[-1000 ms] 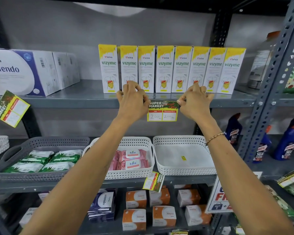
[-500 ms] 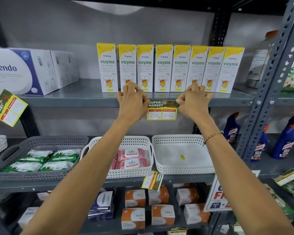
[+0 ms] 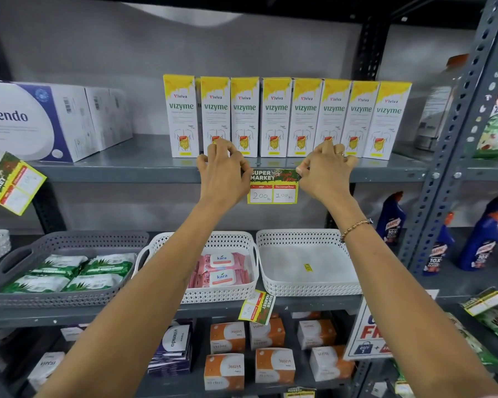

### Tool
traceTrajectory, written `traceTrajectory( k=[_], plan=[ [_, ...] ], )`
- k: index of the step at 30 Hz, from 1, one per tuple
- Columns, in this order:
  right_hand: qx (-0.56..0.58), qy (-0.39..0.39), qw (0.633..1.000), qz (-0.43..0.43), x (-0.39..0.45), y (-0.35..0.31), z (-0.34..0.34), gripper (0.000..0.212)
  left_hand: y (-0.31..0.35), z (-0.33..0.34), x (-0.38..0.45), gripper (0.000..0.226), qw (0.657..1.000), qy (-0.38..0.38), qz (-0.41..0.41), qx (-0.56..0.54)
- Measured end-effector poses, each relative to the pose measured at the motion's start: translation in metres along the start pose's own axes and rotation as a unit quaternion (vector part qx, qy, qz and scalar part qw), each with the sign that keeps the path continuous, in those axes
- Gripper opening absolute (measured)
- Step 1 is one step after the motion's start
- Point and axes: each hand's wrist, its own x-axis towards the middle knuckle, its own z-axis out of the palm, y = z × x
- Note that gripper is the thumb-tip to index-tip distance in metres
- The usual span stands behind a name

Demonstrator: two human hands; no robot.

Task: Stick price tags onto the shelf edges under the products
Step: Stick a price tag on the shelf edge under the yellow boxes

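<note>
A yellow, green and red price tag, marked 200 and 100, hangs level on the grey shelf edge under a row of yellow and white Vizyme boxes. My left hand pinches the tag's top left corner against the edge. At the top right corner my right hand does the same with thumb and fingertips. Both hands rest on the shelf lip, just in front of the boxes.
White Vitendo boxes stand at the left above a tilted tag. The shelf below holds a grey basket, a white basket of pink packs, a white tray and another tilted tag. Blue bottles stand right.
My hands stay at the tag's top corners and the tag has not shifted on the shelf edge. The view has drifted slightly.
</note>
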Motion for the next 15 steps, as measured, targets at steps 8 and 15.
traceTrajectory(
  k=[8,15],
  plan=[
    [-0.014,0.077,0.997,-0.011,-0.007,-0.001,0.007,0.005,0.000,-0.001,-0.002,0.010,0.995,-0.021,0.016,-0.097],
    [0.021,0.142,0.990,-0.003,-0.016,0.001,0.020,0.022,-0.002,-0.006,0.002,0.013,0.982,-0.047,-0.044,-0.179]
  ],
)
